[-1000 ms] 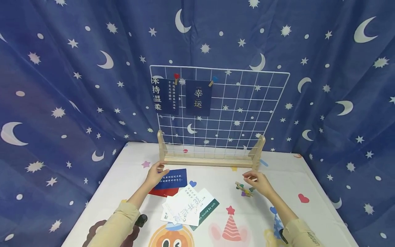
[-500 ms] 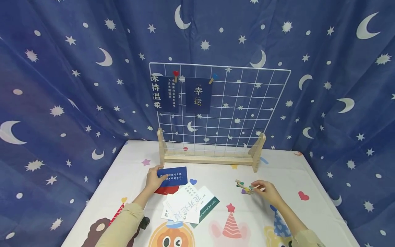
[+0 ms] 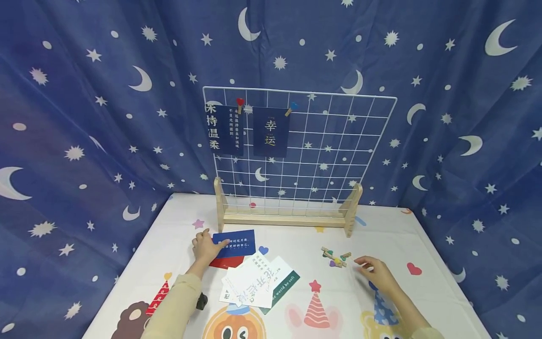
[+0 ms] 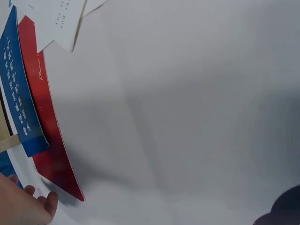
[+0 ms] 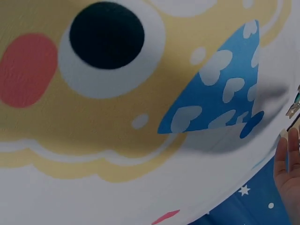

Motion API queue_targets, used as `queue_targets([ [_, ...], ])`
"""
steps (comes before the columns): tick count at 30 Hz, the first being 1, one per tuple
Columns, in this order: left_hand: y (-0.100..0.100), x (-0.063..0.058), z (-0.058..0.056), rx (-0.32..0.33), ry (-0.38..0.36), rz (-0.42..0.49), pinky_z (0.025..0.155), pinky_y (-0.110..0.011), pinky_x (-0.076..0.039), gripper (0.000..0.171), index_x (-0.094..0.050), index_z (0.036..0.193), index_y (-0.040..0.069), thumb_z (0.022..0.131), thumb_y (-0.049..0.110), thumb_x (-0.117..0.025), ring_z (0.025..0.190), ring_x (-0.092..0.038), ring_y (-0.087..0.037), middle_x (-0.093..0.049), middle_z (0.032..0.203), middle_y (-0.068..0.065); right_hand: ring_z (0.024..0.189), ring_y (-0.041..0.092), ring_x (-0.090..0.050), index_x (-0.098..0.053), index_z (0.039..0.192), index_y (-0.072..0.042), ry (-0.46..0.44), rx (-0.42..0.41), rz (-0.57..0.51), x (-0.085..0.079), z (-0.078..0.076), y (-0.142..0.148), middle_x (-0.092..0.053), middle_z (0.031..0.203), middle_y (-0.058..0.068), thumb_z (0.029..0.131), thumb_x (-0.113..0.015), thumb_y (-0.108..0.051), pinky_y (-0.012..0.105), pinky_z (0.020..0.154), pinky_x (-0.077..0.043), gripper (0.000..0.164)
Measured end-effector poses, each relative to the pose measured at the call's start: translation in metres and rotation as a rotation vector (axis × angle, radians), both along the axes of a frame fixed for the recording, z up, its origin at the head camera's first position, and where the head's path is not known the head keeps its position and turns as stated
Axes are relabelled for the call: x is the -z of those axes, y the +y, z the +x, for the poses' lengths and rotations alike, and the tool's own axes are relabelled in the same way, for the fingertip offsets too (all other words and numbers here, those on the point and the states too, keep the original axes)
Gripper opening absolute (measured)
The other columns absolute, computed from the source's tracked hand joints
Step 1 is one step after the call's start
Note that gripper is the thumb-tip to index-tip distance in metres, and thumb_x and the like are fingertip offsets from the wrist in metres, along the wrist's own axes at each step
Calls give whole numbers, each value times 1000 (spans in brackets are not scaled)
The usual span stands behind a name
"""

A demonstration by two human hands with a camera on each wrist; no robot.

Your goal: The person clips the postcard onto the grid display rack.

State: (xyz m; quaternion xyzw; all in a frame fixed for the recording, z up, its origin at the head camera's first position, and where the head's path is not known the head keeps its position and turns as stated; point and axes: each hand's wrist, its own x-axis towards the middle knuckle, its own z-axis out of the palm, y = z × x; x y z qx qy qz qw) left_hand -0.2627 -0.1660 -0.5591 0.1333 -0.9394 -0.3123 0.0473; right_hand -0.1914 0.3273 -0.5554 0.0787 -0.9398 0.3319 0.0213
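My left hand (image 3: 205, 248) is at the left end of a blue card with white writing (image 3: 235, 245). Its thumb lies over the card while the other fingers spread beyond the edge. A red card (image 3: 226, 262) sticks out from under the blue one. In the left wrist view, the hand (image 4: 23, 206) shows beside the red card (image 4: 51, 126). My right hand (image 3: 377, 273) hovers just right of a small pile of wooden clothespins (image 3: 336, 258), fingers loosely bent and holding nothing visible. Some clothespins carry coloured shapes.
Overlapping white cards (image 3: 254, 282) and a green-edged card (image 3: 284, 288) lie in front. Behind stands a white wire grid (image 3: 330, 155) on a wooden base (image 3: 283, 220). Two dark blue cards hang there, held by a red-heart clothespin (image 3: 240, 104) and a blue one (image 3: 291, 109).
My right hand has drawn back to the right, away from the clothespins. The left hand has come down and slightly left at the blue card's end; the hanging cards stay put.
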Motion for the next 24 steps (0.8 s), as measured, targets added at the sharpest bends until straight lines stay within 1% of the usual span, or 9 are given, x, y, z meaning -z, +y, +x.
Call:
queue_targets([
  [4, -1, 4, -4, -11, -96, -48, 95, -60, -35, 95, -31, 138, -10, 75, 49, -72, 116, -34, -46, -36, 130, -34, 83, 22, -63, -66, 102, 1, 13, 11, -9, 1, -1, 1, -69, 101, 16, 84, -66, -2, 23, 65, -52, 18],
  [7, 0, 8, -7, 10, -161, -76, 95, -60, -32, 101, -31, 139, -9, 72, 54, -72, 119, -31, -46, -32, 133, -33, 82, 20, -63, -66, 102, 1, 14, 27, -11, 0, 0, 1, -68, 101, 16, 84, -65, 0, 22, 65, -51, 18],
  [10, 2, 11, -8, 30, -195, -97, 94, -61, -30, 104, -32, 139, -9, 68, 55, -75, 120, -29, -46, -31, 133, -32, 82, 20, -63, -67, 101, 1, 11, 32, -12, 0, 0, 0, -69, 101, 16, 83, -65, 0, 22, 65, -51, 18],
  [12, 3, 12, -7, 33, -219, -106, 96, -62, -28, 105, -31, 140, -7, 67, 54, -77, 122, -27, -46, -29, 135, -31, 83, 21, -63, -66, 102, 1, 11, 14, -3, 0, -1, -2, -68, 102, 17, 84, -65, -1, 22, 65, -51, 18],
  [15, 4, 12, -5, 23, -221, -113, 98, -62, -27, 104, -32, 139, -6, 66, 50, -80, 124, -26, -46, -29, 136, -31, 86, 25, -63, -66, 103, 0, 12, -8, 3, -1, -6, -7, -68, 104, 18, 85, -65, -2, 26, 68, -52, 19],
  [17, 5, 10, -4, 24, -223, -100, 98, -62, -26, 103, -32, 139, -5, 66, 48, -81, 123, -26, -46, -29, 136, -31, 88, 28, -63, -66, 104, 0, 18, -16, 17, -1, -8, -8, -67, 104, 18, 85, -64, -3, 31, 69, -53, 19],
  [20, 4, 6, -3, 34, -227, -79, 97, -62, -27, 102, -32, 138, -5, 65, 44, -83, 121, -28, -47, -29, 134, -32, 88, 31, -63, -66, 103, 0, 22, -26, 29, -3, -13, -12, -67, 102, 19, 85, -64, -2, 39, 72, -54, 19],
  [22, 3, 3, -2, 44, -231, -67, 97, -61, -28, 103, -31, 139, -4, 64, 41, -85, 121, -29, -47, -30, 134, -32, 87, 31, -63, -67, 103, 0, 19, -29, 42, -4, -17, -15, -67, 99, 19, 84, -64, -2, 41, 72, -54, 19],
  [24, 2, 3, -2, 51, -237, -63, 97, -61, -28, 104, -30, 140, -3, 64, 40, -85, 121, -30, -46, -30, 134, -31, 87, 31, -63, -67, 102, 0, 16, -33, 48, -5, -20, -17, -67, 98, 18, 84, -63, 0, 43, 73, -54, 19],
])
